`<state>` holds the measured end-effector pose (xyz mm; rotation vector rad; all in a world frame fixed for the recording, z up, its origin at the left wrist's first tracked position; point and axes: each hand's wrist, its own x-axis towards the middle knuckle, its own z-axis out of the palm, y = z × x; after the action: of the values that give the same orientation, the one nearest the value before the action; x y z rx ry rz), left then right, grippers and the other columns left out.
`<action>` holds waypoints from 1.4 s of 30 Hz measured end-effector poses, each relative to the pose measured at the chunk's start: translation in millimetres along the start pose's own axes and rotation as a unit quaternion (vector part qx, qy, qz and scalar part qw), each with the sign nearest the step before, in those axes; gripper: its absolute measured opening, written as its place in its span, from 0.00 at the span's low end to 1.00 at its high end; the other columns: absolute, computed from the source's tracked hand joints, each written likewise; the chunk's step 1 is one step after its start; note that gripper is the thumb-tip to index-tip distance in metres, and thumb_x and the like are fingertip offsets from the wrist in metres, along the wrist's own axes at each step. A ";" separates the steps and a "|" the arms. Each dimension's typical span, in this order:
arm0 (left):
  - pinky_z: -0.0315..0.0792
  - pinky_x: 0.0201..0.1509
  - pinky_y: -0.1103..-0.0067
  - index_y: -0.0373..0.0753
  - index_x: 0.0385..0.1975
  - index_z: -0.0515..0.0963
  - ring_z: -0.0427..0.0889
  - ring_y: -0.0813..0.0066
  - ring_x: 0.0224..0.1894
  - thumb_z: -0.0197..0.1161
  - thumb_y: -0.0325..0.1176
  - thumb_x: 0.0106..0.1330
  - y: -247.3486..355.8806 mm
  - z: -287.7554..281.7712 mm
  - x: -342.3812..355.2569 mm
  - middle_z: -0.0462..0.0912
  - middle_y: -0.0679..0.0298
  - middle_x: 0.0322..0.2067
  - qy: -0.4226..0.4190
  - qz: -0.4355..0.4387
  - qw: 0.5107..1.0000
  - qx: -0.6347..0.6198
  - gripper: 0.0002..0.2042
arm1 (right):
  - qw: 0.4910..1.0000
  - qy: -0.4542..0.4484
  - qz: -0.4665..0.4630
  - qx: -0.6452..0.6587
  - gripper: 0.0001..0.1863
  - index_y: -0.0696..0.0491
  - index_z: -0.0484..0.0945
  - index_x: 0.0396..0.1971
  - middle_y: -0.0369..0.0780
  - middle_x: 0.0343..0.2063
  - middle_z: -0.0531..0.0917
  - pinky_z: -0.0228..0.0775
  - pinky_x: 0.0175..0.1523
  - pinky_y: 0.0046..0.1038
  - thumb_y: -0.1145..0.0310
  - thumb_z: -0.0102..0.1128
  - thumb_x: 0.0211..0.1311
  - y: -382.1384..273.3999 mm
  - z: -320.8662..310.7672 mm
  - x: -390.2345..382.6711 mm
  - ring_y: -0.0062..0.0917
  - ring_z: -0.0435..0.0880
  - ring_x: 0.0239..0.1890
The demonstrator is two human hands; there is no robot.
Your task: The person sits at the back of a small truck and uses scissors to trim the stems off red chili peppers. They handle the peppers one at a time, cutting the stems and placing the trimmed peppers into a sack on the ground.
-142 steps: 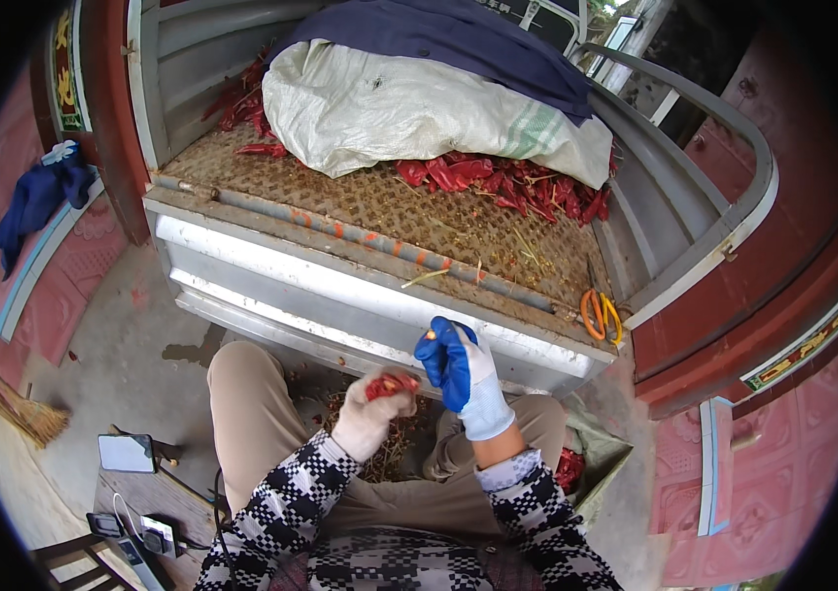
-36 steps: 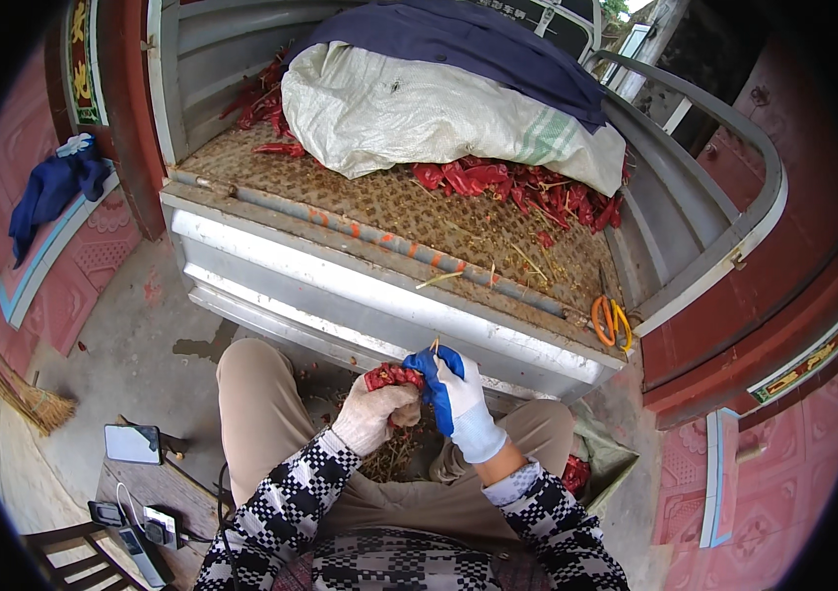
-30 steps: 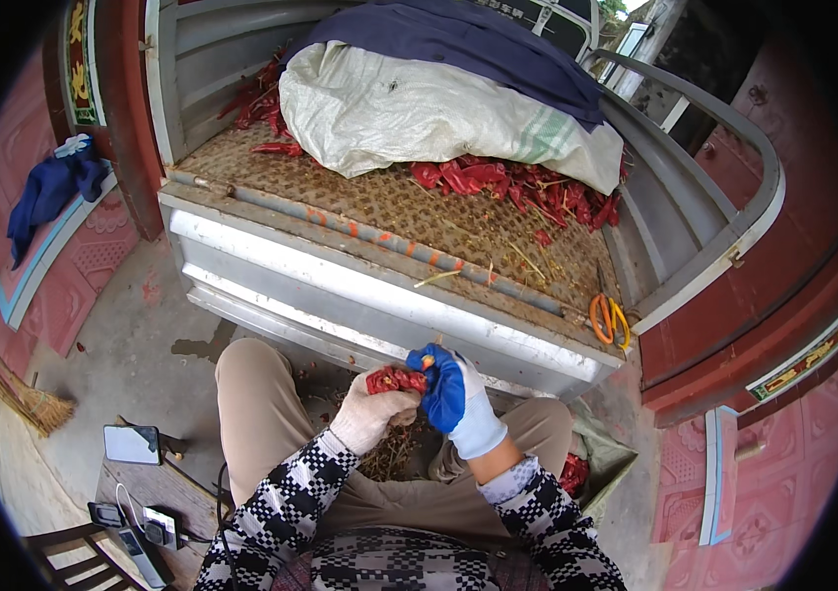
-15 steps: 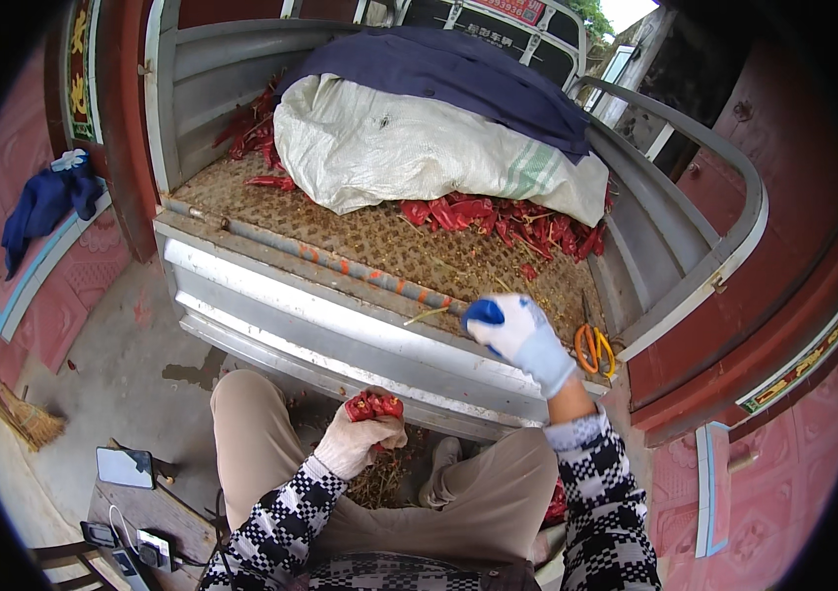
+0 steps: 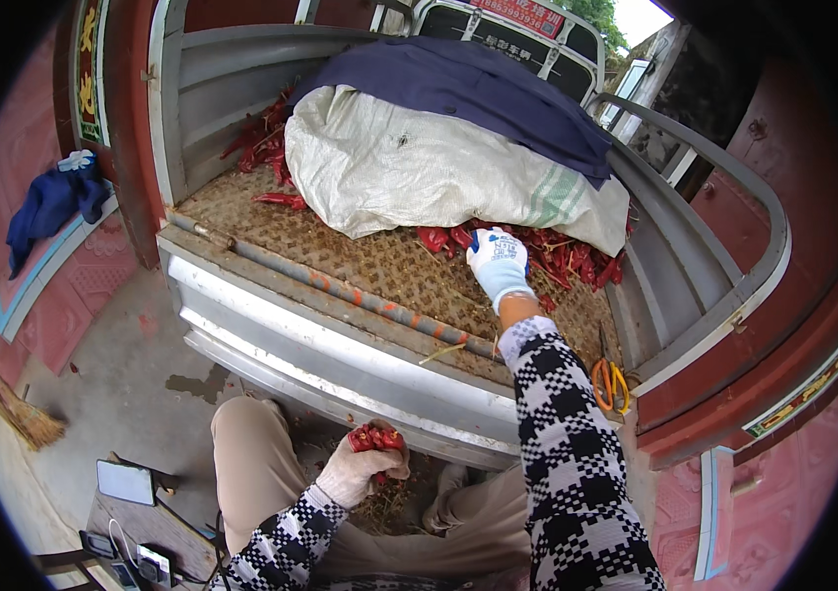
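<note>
While red peppers [image 5: 376,436] sit clenched in left hand [image 5: 348,473], ends poking above its grip, right hand [image 5: 498,258] is at pepper pile [image 5: 591,266] on truck bed [image 5: 350,261], grip hidden, can't tell; white sack [image 5: 419,167] overlies pile just beyond, scissors [image 5: 614,386] near right edge.

Soft daylight, dark curved fisheye rim

Red peppers [image 5: 376,437]; bunched, left hand [image 5: 345,474]; pepper pile [image 5: 578,262]; loose, cargo bed [image 5: 271,232]
</note>
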<state>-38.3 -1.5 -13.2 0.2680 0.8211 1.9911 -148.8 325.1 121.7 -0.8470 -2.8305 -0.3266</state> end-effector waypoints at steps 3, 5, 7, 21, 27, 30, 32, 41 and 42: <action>0.78 0.42 0.68 0.31 0.32 0.75 0.82 0.63 0.32 0.63 0.25 0.53 -4.2 -7.8 6.5 0.81 0.53 0.32 -0.048 0.003 0.998 -0.035 0.09 | 0.996 -0.013 0.016 0.082 0.18 0.49 0.81 0.39 0.43 0.39 0.83 0.74 0.48 0.38 0.51 0.60 0.56 23.2 -17.6 -30.9 0.37 0.82 0.43; 0.79 0.45 0.66 0.29 0.38 0.75 0.83 0.60 0.36 0.62 0.25 0.54 -8.7 -7.8 6.3 0.82 0.51 0.36 -0.045 0.000 0.996 -0.071 0.12 | 0.989 0.006 0.004 0.146 0.18 0.50 0.82 0.34 0.44 0.34 0.84 0.74 0.45 0.38 0.51 0.62 0.54 36.1 -26.5 -62.3 0.39 0.83 0.38; 0.78 0.47 0.67 0.28 0.40 0.74 0.83 0.60 0.39 0.59 0.24 0.57 -0.6 4.9 6.5 0.82 0.51 0.40 -0.069 -0.011 0.993 -0.095 0.12 | 0.972 0.019 0.005 0.235 0.17 0.51 0.81 0.33 0.44 0.34 0.83 0.73 0.44 0.38 0.52 0.62 0.53 47.4 -28.0 -96.9 0.40 0.82 0.37; 0.74 0.55 0.73 0.29 0.44 0.75 0.81 0.67 0.47 0.58 0.18 0.54 -14.6 25.7 3.0 0.82 0.56 0.43 -0.023 0.037 0.999 -0.023 0.16 | 0.911 0.176 -0.171 0.332 0.18 0.52 0.81 0.35 0.41 0.34 0.80 0.72 0.41 0.39 0.64 0.72 0.42 -40.5 26.5 -317.5 0.38 0.80 0.35; 0.73 0.56 0.75 0.34 0.63 0.62 0.80 0.71 0.49 0.57 0.15 0.54 -17.8 25.7 -6.0 0.80 0.57 0.49 -0.033 0.075 0.996 -0.030 0.32 | 0.918 0.176 -0.233 0.270 0.18 0.51 0.80 0.35 0.39 0.35 0.79 0.70 0.43 0.39 0.59 0.71 0.44 -45.8 28.1 -320.3 0.35 0.79 0.37; 0.74 0.56 0.75 0.34 0.62 0.64 0.80 0.70 0.49 0.54 0.14 0.55 -16.9 29.1 -9.4 0.80 0.56 0.49 -0.039 0.064 0.996 -0.043 0.30 | 0.922 0.166 -0.251 0.244 0.16 0.50 0.80 0.35 0.38 0.34 0.80 0.69 0.42 0.38 0.60 0.70 0.46 -45.4 21.3 -321.8 0.34 0.80 0.37; 0.75 0.55 0.74 0.33 0.60 0.67 0.81 0.69 0.49 0.53 0.15 0.55 -16.6 24.7 -7.8 0.80 0.56 0.48 -0.048 0.038 0.997 -0.044 0.28 | 0.926 0.153 -0.257 0.230 0.15 0.49 0.80 0.35 0.38 0.34 0.80 0.69 0.42 0.38 0.60 0.69 0.48 -45.4 15.2 -322.4 0.33 0.80 0.36; 0.78 0.51 0.67 0.30 0.48 0.73 0.81 0.66 0.41 0.53 0.13 0.46 -29.4 14.8 0.4 0.81 0.59 0.40 -0.008 0.041 0.997 -0.060 0.24 | 0.927 0.059 -0.263 0.261 0.14 0.49 0.80 0.36 0.40 0.33 0.80 0.73 0.39 0.36 0.56 0.63 0.54 -0.3 -27.3 -316.1 0.34 0.82 0.34; 0.78 0.53 0.63 0.30 0.48 0.73 0.81 0.66 0.40 0.52 0.13 0.46 -24.0 13.5 -1.1 0.80 0.59 0.39 -0.022 0.041 0.996 -0.075 0.24 | 0.940 0.071 -0.216 0.255 0.15 0.50 0.80 0.37 0.42 0.33 0.81 0.73 0.40 0.37 0.56 0.63 0.54 16.1 -37.6 -308.0 0.36 0.82 0.34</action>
<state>-14.6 11.7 -18.4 0.2616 0.6374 2.1051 117.9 168.4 92.0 -0.0924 -2.7319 0.2832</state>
